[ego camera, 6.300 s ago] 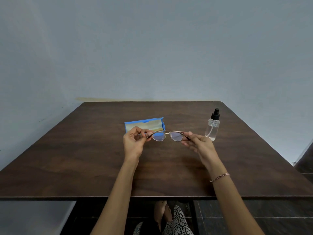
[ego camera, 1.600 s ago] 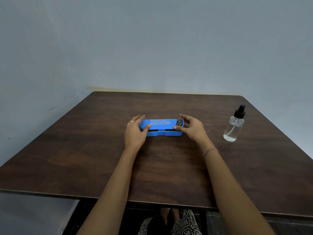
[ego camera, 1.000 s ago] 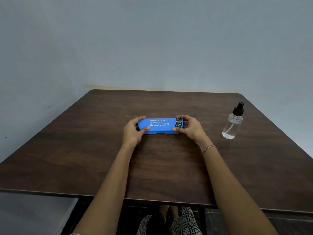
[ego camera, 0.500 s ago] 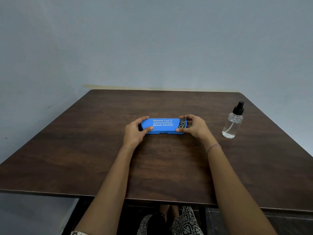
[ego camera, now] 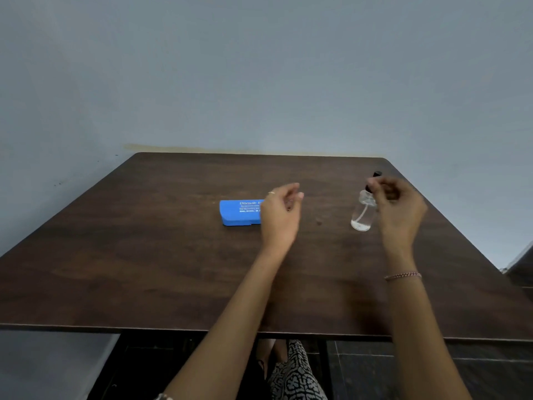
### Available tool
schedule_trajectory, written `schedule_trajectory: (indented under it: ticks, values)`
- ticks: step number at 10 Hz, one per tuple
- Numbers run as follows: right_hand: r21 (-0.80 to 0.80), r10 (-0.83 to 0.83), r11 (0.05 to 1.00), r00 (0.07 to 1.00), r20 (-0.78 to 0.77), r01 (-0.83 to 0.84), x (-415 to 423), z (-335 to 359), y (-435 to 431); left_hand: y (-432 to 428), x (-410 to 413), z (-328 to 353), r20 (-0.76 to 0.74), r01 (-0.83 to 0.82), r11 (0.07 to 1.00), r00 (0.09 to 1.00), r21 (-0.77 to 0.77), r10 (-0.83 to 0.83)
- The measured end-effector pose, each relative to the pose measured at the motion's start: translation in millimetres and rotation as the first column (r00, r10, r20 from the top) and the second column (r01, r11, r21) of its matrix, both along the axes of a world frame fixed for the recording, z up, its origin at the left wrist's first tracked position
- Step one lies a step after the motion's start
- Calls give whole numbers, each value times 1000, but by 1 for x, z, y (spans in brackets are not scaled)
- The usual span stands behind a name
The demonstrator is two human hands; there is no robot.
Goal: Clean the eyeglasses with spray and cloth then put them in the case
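Note:
The blue eyeglass case (ego camera: pixel 239 212) lies closed on the dark wooden table (ego camera: pixel 144 255), left of centre. My left hand (ego camera: pixel 281 216) hovers over the case's right end, raised off it, fingers loosely curled and holding nothing. My right hand (ego camera: pixel 396 210) hangs in the air at the right, fingers loosely curled and empty, in front of the clear spray bottle (ego camera: pixel 362 216) with its black cap. The bottle stands upright and my hand covers part of its top. The glasses and the cloth are out of sight.
The table's far edge meets a plain grey wall. Its near edge runs across the lower part of the view, with my patterned trousers (ego camera: pixel 294 373) and a tiled floor below. A dark object (ego camera: pixel 522 269) shows past the right edge.
Both hands have let go of the closed case and lifted off it. They have shifted to the right, the right hand reaching the spray bottle. The view has also swung right.

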State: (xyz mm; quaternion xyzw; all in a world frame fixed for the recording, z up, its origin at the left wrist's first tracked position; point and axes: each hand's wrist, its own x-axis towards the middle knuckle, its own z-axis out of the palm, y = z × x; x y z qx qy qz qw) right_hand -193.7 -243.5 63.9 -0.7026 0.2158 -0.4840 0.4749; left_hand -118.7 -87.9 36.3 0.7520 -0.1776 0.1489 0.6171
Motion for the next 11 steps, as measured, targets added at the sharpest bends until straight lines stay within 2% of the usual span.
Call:
schedule_trajectory:
  ticks: [1,2,3,4,7,9,10,11]
  values:
    - [26,-128,991,986,-103,131,-3,-19,-33,-45,-21,-3,-108,117,991,988,63,-109]
    - [89,5,996,945,-326,26,1,-33,-51,-80,-35,-13,-269,235,957,946,173,-183]
    - [109,147,988,882,-448,-110,8,-42,-56,-101,-45,-18,-345,266,943,920,200,-186]
    - [161,189,978,893,-409,-133,14,-45,-54,-107,-46,-15,-343,229,951,928,209,-148]
    - [186,271,959,892,-362,-216,38,-40,-22,-76,-32,-9,-280,76,967,960,245,-4]
    - [181,237,967,885,-402,-176,40,-39,-11,-63,-32,-7,-295,109,950,955,294,-18]
    - [119,181,983,872,-454,-142,34,-39,-5,-56,-31,-8,-269,117,928,963,354,-19]
    - [-135,-102,990,879,-465,43,13,-34,17,-40,-34,-5,-172,42,903,984,427,35]
